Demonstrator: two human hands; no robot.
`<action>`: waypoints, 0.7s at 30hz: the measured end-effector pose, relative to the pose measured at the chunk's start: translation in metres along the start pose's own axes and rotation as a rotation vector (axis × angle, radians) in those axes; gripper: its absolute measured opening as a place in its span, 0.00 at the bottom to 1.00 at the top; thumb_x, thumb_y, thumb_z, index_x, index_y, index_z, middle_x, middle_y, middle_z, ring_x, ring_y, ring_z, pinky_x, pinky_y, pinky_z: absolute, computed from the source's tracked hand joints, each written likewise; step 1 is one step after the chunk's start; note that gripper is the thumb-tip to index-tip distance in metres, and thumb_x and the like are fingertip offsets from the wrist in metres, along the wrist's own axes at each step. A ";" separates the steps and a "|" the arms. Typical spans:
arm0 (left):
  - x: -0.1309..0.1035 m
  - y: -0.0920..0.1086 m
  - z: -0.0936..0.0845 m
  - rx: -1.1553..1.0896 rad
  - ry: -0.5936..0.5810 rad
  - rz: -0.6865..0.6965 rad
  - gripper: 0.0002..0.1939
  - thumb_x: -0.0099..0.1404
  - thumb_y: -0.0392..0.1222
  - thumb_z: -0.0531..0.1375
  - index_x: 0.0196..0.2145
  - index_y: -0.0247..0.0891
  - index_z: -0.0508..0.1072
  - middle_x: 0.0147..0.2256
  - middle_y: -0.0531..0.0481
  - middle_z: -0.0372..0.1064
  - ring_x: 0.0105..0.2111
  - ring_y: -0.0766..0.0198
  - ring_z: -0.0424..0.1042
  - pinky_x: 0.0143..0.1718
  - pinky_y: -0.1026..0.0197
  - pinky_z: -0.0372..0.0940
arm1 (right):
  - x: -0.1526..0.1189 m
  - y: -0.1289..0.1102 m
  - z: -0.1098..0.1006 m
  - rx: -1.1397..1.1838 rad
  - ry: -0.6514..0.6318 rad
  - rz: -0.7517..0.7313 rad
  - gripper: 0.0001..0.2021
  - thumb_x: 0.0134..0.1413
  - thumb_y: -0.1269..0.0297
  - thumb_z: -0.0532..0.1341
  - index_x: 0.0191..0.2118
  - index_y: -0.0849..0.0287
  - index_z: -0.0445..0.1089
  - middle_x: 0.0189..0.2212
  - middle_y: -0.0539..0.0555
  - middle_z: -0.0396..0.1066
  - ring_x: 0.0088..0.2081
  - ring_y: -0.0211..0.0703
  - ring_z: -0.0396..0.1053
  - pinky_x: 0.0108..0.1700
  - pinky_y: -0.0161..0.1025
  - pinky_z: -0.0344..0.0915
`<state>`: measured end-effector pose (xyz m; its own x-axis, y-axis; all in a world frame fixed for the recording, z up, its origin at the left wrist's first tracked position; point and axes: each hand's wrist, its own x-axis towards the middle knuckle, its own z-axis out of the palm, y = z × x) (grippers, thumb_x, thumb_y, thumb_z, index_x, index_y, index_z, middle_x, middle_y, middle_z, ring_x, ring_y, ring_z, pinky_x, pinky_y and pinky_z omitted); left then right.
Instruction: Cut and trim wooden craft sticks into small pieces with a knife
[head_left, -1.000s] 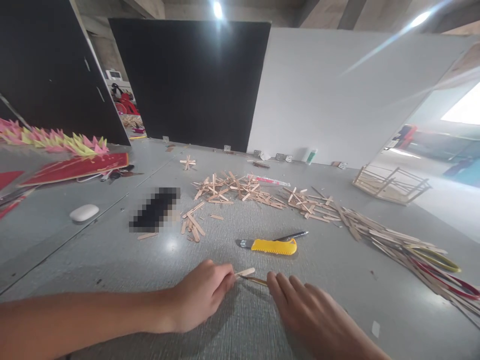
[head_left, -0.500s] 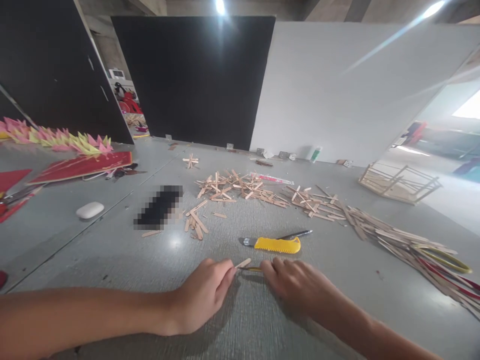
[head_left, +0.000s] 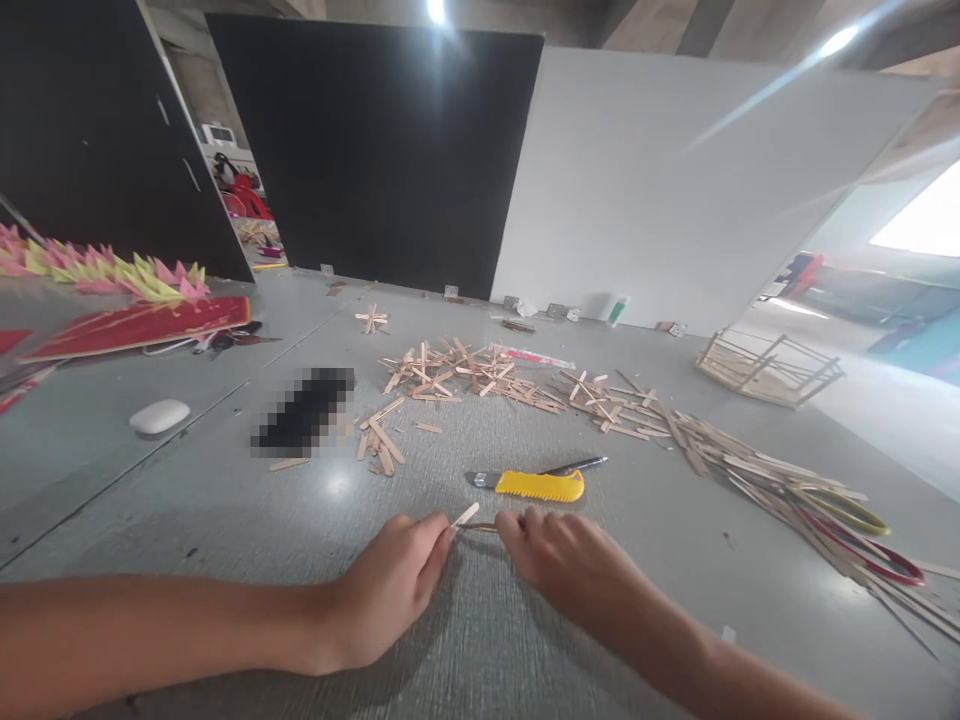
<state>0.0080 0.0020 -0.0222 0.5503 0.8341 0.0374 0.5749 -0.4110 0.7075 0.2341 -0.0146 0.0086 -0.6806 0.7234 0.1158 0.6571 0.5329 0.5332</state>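
Low over the grey table, my left hand (head_left: 394,590) is closed on a short flat wooden craft stick (head_left: 468,514), whose rounded end pokes out past the fingertips. My right hand (head_left: 562,560) is closed around a thin, narrow tool (head_left: 482,527); only its slim brownish front part shows, reaching to the stick. The fingers hide the rest of the tool, so its kind is unclear. Just beyond both hands lies a yellow utility knife (head_left: 538,486), with a dark pen (head_left: 581,466) behind it.
Loose craft sticks (head_left: 480,375) lie scattered beyond the knife. Long wooden strips (head_left: 735,455) and yellow-handled scissors (head_left: 844,510) are at right, near a small stick frame (head_left: 772,370). A white oval object (head_left: 159,417) and red board (head_left: 150,325) are at left.
The whole scene has shifted slightly left in the picture as the head moved. Both hands keep their grips, and the stick's exposed end points up a little more steeply.
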 end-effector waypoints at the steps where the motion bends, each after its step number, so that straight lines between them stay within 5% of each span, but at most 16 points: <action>1: 0.000 0.000 0.000 0.004 0.004 0.001 0.18 0.78 0.46 0.43 0.28 0.43 0.55 0.21 0.58 0.54 0.21 0.64 0.54 0.27 0.59 0.46 | 0.000 0.007 0.003 0.016 0.005 -0.028 0.11 0.52 0.81 0.61 0.33 0.55 0.66 0.21 0.47 0.70 0.19 0.39 0.70 0.19 0.36 0.55; 3: 0.000 0.001 0.001 0.007 0.011 0.000 0.18 0.78 0.46 0.43 0.29 0.43 0.55 0.22 0.57 0.55 0.22 0.64 0.54 0.28 0.59 0.46 | -0.001 0.004 0.002 0.024 -0.006 -0.022 0.11 0.51 0.81 0.61 0.33 0.56 0.66 0.20 0.47 0.70 0.18 0.38 0.69 0.19 0.35 0.55; 9: -0.002 0.000 0.003 0.000 -0.004 0.009 0.19 0.78 0.47 0.41 0.28 0.43 0.55 0.22 0.58 0.55 0.22 0.64 0.54 0.27 0.59 0.47 | -0.006 -0.070 -0.029 -0.027 -0.079 0.299 0.07 0.56 0.80 0.59 0.34 0.64 0.71 0.18 0.52 0.68 0.15 0.39 0.67 0.16 0.31 0.50; 11: -0.002 -0.001 0.004 0.003 0.005 0.004 0.19 0.78 0.47 0.41 0.28 0.43 0.55 0.22 0.57 0.55 0.22 0.64 0.54 0.27 0.59 0.47 | -0.004 -0.079 -0.030 -0.020 -0.073 0.342 0.06 0.56 0.80 0.59 0.34 0.65 0.72 0.17 0.52 0.67 0.14 0.39 0.67 0.16 0.30 0.51; 18: 0.000 0.001 -0.001 -0.003 0.023 -0.007 0.19 0.78 0.47 0.42 0.28 0.43 0.55 0.20 0.59 0.51 0.21 0.64 0.54 0.26 0.60 0.47 | 0.003 -0.004 0.006 0.056 -0.004 0.011 0.12 0.48 0.83 0.62 0.33 0.57 0.66 0.20 0.48 0.70 0.18 0.41 0.70 0.18 0.35 0.55; 21: 0.000 0.003 -0.001 0.007 0.029 -0.006 0.18 0.78 0.45 0.43 0.28 0.43 0.55 0.22 0.57 0.54 0.22 0.64 0.55 0.27 0.59 0.47 | 0.000 0.003 0.007 0.065 0.013 -0.028 0.13 0.49 0.84 0.61 0.33 0.57 0.65 0.21 0.48 0.70 0.20 0.40 0.71 0.20 0.34 0.58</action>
<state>0.0090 0.0010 -0.0191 0.5294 0.8467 0.0533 0.5823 -0.4083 0.7030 0.2389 -0.0100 0.0045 -0.7029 0.7023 0.1131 0.6572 0.5803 0.4811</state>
